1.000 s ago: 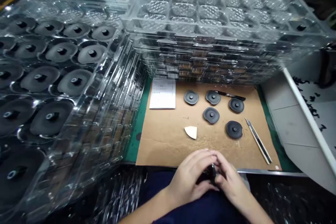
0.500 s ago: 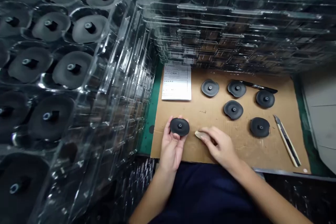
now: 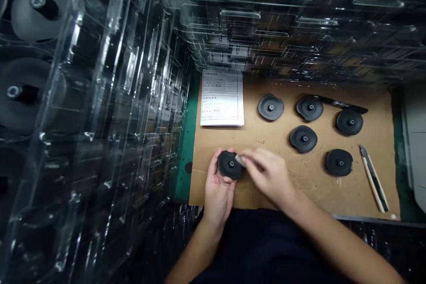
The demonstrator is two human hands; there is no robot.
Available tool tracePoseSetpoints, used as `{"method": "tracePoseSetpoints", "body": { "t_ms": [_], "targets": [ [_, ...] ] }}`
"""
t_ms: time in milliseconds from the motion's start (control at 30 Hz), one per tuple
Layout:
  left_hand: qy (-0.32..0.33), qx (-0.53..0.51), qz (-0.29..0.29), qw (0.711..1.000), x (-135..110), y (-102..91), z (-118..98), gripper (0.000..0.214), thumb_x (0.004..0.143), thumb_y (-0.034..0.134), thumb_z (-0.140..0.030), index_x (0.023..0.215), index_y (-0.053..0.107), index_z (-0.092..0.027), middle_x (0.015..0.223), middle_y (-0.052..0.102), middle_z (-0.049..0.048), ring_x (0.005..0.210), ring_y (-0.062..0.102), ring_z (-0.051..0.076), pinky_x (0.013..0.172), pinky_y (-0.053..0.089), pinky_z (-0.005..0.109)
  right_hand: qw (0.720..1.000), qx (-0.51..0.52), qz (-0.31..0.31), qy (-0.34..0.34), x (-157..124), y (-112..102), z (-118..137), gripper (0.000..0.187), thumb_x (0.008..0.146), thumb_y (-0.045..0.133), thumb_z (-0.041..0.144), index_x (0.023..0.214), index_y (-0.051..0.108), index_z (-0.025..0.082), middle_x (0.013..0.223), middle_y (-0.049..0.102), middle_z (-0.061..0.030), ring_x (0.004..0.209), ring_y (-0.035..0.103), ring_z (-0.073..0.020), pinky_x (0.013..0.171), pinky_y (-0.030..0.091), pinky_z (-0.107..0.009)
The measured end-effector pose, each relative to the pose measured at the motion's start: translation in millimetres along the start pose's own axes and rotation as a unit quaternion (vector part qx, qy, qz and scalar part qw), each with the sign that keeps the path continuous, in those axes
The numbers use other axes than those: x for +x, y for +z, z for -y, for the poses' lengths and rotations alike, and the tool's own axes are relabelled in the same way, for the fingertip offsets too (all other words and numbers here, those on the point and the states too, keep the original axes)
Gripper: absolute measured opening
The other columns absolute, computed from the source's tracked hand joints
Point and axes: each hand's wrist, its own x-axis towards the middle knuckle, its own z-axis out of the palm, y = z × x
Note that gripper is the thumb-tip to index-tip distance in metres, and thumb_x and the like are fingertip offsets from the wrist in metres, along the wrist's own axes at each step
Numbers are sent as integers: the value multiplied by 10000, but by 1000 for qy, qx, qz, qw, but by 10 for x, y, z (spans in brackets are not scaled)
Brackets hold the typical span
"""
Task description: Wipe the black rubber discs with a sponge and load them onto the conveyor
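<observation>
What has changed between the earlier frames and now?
The hands have parted. The left hand now cradles the black disc above the cardboard, and the right hand has picked up the pale wedge and holds it against the disc's edge. The five other discs, craft knife and paper sheet stayed put.

1. A brown cardboard sheet [image 3: 309, 191] covers a green bench mat [image 3: 184, 151], which shows along its 9 o'clock edge.
2. A printed paper form [image 3: 222, 97] lies at 10 o'clock.
3. Five black studded discs [image 3: 303, 139] sit between 12 and 3 o'clock (none touching).
4. A black-handled tool [image 3: 346, 104] lies at 1 o'clock, partly under a disc.
5. A utility knife [image 3: 374, 177] lies at 4 o'clock.
</observation>
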Motion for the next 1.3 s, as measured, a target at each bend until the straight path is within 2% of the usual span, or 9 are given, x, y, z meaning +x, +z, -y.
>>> {"method": "tracePoseSetpoints", "body": {
  "t_ms": [167, 367, 633, 733, 867, 967, 1067, 1200, 1300],
  "targets": [
    [-12, 10, -2, 1000, 6, 9, -6, 596, 682, 744, -269, 1234, 519, -273, 1260, 580, 84, 1164, 547, 247, 974, 451, 312, 1000, -1, 16, 2, 7, -15, 16, 183, 868, 512, 167, 947, 674, 198, 777, 666, -10, 651, 591, -110, 634, 473, -213],
    [-16, 10, 10, 1000, 5, -3, -6, 594, 701, 730, -276, 1250, 504, -290, 1295, 549, 81, 1169, 543, 270, 996, 434, 369, 1000, 10, 21, -15, 17, -17, 30, 189, 865, 514, 159, 963, 672, 192, 822, 676, -19, 735, 616, -125, 697, 485, -223],
    [-1, 27, 26, 999, 17, -14, -5, 563, 720, 715, -268, 1243, 510, -293, 1283, 554, 67, 1184, 530, 245, 987, 439, 326, 999, 19, -2, -29, -21, 10, -24, 185, 871, 514, 180, 970, 670, 190, 862, 683, -21, 795, 627, -124, 748, 484, -223],
    [-6, 45, 36, 998, 34, -9, -14, 638, 647, 770, -288, 1235, 521, -289, 1268, 568, 66, 1165, 544, 233, 958, 457, 297, 999, 11, -44, -13, 94, -67, -69, 182, 884, 500, 209, 935, 672, 179, 867, 687, -35, 795, 625, -144, 750, 482, -254],
    [-40, 69, 55, 995, -40, 40, -82, 549, 665, 755, -325, 1179, 580, -244, 1212, 608, 80, 1076, 601, 210, 911, 487, 276, 994, 17, -101, -33, 28, -184, 107, 250, 912, 444, 207, 1093, 608, 152, 1010, 644, -68, 933, 589, -151, 844, 459, -268],
    [-78, 91, 61, 991, -176, 110, -153, 484, 691, 744, -232, 1154, 600, -242, 1186, 629, 68, 1060, 606, 189, 875, 501, 246, 995, 43, -31, -88, -193, -244, 339, 226, 899, 449, 154, 1035, 630, 154, 959, 641, -47, 891, 589, -127, 817, 463, -233],
    [-96, 104, 62, 988, -313, 212, -186, 470, 645, 776, -245, 1092, 631, -256, 1101, 666, 31, 983, 632, 174, 819, 519, 226, 994, 42, 56, -88, -299, -329, 463, 197, 876, 479, 124, 927, 660, 182, 885, 651, -10, 815, 593, -109, 751, 468, -215],
    [-92, 140, 79, 983, -428, 363, -222, 439, 624, 789, -284, 1036, 654, -218, 939, 700, 26, 854, 654, 161, 755, 533, 219, 990, -8, -73, -123, -365, -416, 517, 245, 896, 439, 157, 1031, 642, 131, 887, 652, -60, 820, 589, -148, 768, 471, -275],
    [-95, 149, 88, 980, -470, 432, -257, 530, 617, 794, -228, 1116, 618, -243, 1110, 665, 45, 948, 647, 197, 829, 530, 270, 988, 40, -49, -143, -501, -464, 553, 237, 896, 438, 147, 1028, 635, 143, 915, 653, -55, 823, 590, -138, 771, 477, -260]
  ]
}}
